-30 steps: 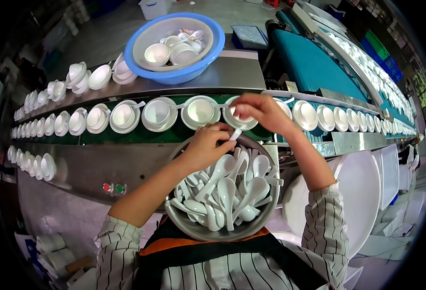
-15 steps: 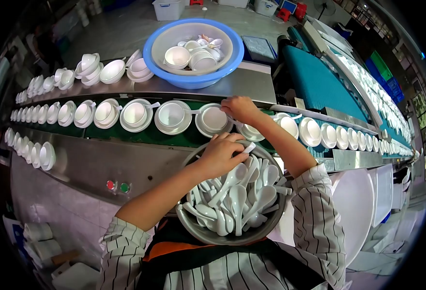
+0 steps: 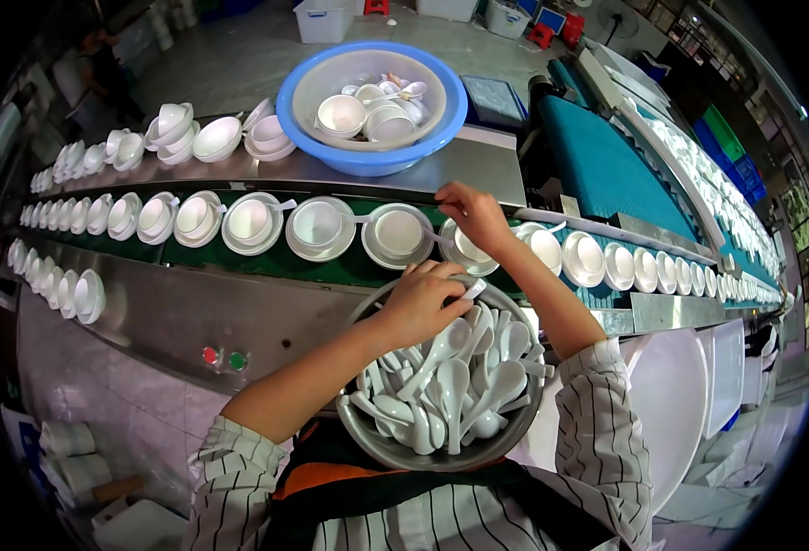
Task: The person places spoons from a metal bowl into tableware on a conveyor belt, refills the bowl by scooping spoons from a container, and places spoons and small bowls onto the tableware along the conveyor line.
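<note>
My left hand (image 3: pixel 423 300) is over the rim of a metal basin (image 3: pixel 353 424), its fingers closed round white spoons, with one handle end (image 3: pixel 474 290) showing past the fingers. Loose white spoons (image 3: pixel 453 390) fill the basin, which sits against my body. Above the conveyor, my right hand (image 3: pixel 474 219) hovers over a white bowl on a saucer (image 3: pixel 467 246), partly covering it. Its thumb and fingers look apart, with nothing visible between them. Just left stands another bowl on a saucer (image 3: pixel 399 231), a spoon handle (image 3: pixel 438 238) sticking out to its right.
A green conveyor belt (image 3: pixel 266 264) carries a long row of bowls on saucers. Behind it, a blue tub (image 3: pixel 372 165) with bowls and spoons stands on a metal ledge beside stacked bowls (image 3: pixel 175 133). Red (image 3: pixel 209 355) and green buttons (image 3: pixel 238 361) are on the near panel.
My right hand has moved right and slightly down, away from the spoon at the bowl left of it, and its fingers have spread. The row of bowls has shifted slightly left.
</note>
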Action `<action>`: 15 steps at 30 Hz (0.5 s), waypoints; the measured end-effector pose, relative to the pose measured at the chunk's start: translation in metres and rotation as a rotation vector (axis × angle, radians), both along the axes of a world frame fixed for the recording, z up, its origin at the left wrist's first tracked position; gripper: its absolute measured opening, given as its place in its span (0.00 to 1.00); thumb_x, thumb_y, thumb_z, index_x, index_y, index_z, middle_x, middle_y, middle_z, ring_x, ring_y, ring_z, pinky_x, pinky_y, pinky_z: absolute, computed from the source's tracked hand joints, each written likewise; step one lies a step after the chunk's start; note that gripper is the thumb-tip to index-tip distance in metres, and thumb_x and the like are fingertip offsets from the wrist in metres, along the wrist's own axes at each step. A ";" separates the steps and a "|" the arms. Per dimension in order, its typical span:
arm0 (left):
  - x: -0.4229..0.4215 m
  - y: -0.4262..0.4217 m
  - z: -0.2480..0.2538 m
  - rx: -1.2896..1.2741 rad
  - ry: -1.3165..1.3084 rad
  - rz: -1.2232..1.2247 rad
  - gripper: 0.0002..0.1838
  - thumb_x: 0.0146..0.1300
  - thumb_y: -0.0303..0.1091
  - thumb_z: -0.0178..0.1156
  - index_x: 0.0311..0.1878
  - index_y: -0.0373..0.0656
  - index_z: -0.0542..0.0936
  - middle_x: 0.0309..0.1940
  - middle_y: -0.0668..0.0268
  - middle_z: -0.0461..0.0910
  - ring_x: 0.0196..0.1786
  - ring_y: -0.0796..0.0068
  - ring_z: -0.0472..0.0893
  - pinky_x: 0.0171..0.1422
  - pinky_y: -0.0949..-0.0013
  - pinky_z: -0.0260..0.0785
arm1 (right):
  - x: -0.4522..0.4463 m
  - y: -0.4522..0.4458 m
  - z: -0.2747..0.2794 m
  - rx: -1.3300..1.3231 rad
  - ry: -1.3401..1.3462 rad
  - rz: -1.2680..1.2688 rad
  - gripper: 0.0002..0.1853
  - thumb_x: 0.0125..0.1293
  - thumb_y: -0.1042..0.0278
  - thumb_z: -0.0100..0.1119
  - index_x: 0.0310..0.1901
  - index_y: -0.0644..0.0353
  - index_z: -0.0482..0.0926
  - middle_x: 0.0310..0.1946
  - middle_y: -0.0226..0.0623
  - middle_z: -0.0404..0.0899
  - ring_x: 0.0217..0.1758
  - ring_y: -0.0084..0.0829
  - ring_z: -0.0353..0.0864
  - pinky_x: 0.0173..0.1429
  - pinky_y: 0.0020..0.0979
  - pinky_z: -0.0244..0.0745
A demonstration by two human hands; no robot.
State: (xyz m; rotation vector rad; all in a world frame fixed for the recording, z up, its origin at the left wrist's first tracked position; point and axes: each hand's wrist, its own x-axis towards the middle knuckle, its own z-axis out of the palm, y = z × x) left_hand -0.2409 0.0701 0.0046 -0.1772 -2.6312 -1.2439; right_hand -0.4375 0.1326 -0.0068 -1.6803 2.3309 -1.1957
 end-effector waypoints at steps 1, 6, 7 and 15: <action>-0.001 0.001 -0.001 0.003 0.008 -0.004 0.12 0.60 0.40 0.59 0.35 0.41 0.82 0.54 0.63 0.74 0.55 0.61 0.70 0.63 0.57 0.56 | 0.002 0.009 0.009 0.073 -0.070 -0.053 0.06 0.58 0.70 0.61 0.35 0.62 0.78 0.28 0.42 0.81 0.31 0.39 0.81 0.34 0.34 0.73; 0.002 -0.002 0.001 0.027 -0.018 0.021 0.11 0.58 0.40 0.61 0.32 0.41 0.81 0.53 0.62 0.75 0.55 0.62 0.71 0.61 0.58 0.57 | 0.039 0.059 0.064 0.163 -0.253 -0.064 0.10 0.61 0.68 0.62 0.42 0.63 0.78 0.26 0.40 0.80 0.29 0.33 0.81 0.33 0.30 0.73; 0.002 -0.002 0.002 0.035 -0.027 0.022 0.11 0.57 0.40 0.61 0.32 0.41 0.80 0.53 0.61 0.75 0.55 0.62 0.71 0.61 0.58 0.57 | 0.050 0.067 0.069 0.145 -0.203 -0.030 0.11 0.61 0.68 0.62 0.44 0.63 0.78 0.27 0.40 0.80 0.29 0.33 0.81 0.33 0.31 0.73; 0.008 -0.009 0.019 0.092 -0.122 0.010 0.15 0.48 0.43 0.69 0.29 0.42 0.80 0.57 0.57 0.72 0.58 0.56 0.70 0.64 0.58 0.57 | 0.104 0.101 0.071 0.157 0.286 0.039 0.09 0.50 0.72 0.65 0.35 0.61 0.81 0.37 0.34 0.81 0.40 0.35 0.78 0.44 0.33 0.76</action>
